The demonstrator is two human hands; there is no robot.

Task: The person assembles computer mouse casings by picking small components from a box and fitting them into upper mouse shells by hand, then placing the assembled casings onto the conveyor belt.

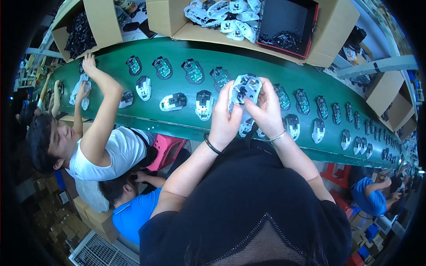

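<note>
Between my two hands, above the green belt (173,126), is a white computer mouse shell (246,88) with its inner side turned up and a small black part in its middle. My left hand (225,116) grips its left edge, thumb on the near side. My right hand (268,108) closes on its right edge, the thumb pressing near the black part. Just beyond lies a mouse base with a green circuit board (219,77), partly hidden by the shell. A white and black mouse shell (204,105) rests left of my left hand, another (292,126) right of my right wrist.
Rows of mouse bases with circuit boards (192,71) and shells run along the belt. A cardboard box (177,31) at the far edge holds white shells (239,20) and a black tray (288,26) of small black parts. At left, a co-worker's arm (104,88) reaches over the belt.
</note>
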